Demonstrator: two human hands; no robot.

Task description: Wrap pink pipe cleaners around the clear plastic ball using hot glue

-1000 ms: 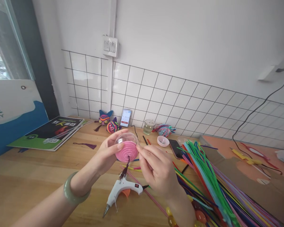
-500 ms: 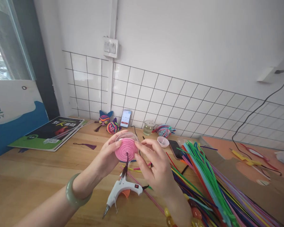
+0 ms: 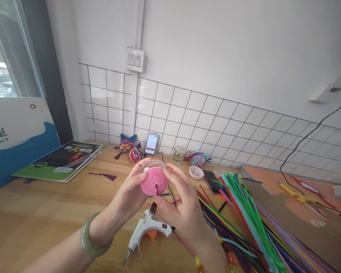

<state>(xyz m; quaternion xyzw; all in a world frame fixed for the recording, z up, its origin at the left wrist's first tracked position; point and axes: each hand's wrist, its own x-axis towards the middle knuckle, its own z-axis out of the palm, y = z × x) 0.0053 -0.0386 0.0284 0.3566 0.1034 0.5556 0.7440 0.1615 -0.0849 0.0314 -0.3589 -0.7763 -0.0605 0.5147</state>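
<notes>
Behind a wooden tabletop [image 3: 59,216] rises a white wall [image 3: 230,45] crossed by dark grid lines, with a window [image 3: 2,68] cut off at the left edge. Held up above the tabletop, near its middle, is a pink coil [image 3: 152,178] set against a clear plastic dome [image 3: 152,165], a dark tassel [image 3: 153,207] hanging from its centre. The left hand [image 3: 130,185] has its grip closed around one side, thumb on the coil and fingers curled about the dome. The right hand [image 3: 184,206] grips the opposite side, fingertips on the coil's edge and thumb beneath, close to the tassel cord; whether it touches the cord is hard to tell.

One white glue gun [image 3: 147,229] lies just below. Farther back are three multicoloured ornaments [image 3: 197,158], one glass jar [image 3: 179,154], one small pink bowl [image 3: 196,172], one loose purple tassel [image 3: 106,176] and two phones, one upright [image 3: 151,143], one flat [image 3: 211,182]. Pipe cleaners [image 3: 241,212] at the right overlap too thickly to count.

Fingers hide the dome's sides, and its underside is out of sight. The right wrist's beaded bracelet [image 3: 231,258] is cut by the lower edge; the upright phone's screen is partly blurred.
</notes>
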